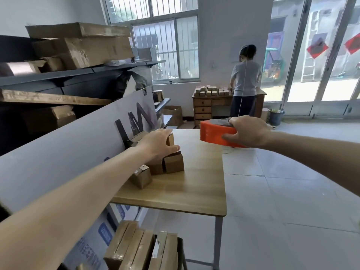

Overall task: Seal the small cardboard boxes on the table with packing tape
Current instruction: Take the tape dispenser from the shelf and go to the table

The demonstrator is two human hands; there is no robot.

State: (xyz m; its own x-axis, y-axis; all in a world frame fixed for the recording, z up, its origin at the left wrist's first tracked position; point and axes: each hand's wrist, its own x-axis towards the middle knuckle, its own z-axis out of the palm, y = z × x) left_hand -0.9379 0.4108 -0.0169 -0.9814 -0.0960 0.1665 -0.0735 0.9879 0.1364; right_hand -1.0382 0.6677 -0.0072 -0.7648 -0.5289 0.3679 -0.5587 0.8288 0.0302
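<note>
Several small cardboard boxes sit in a cluster on the left part of the wooden table [194, 193]. My left hand [158, 143] reaches over them and grips the topmost small box [170, 139], thumb on its near side. Below it stand another box [174, 163] and a box with an open flap [141, 177]. My right hand [248, 131] holds an orange tape dispenser [214, 134] in the air above the table's far right corner, apart from the boxes.
A large white board [68, 152] leans along the table's left side, with shelves of big cartons [81, 45] behind it. Flat packed boxes [142, 248] stand under the table. Another person [244, 80] works at a far wooden desk. Tiled floor lies to the right.
</note>
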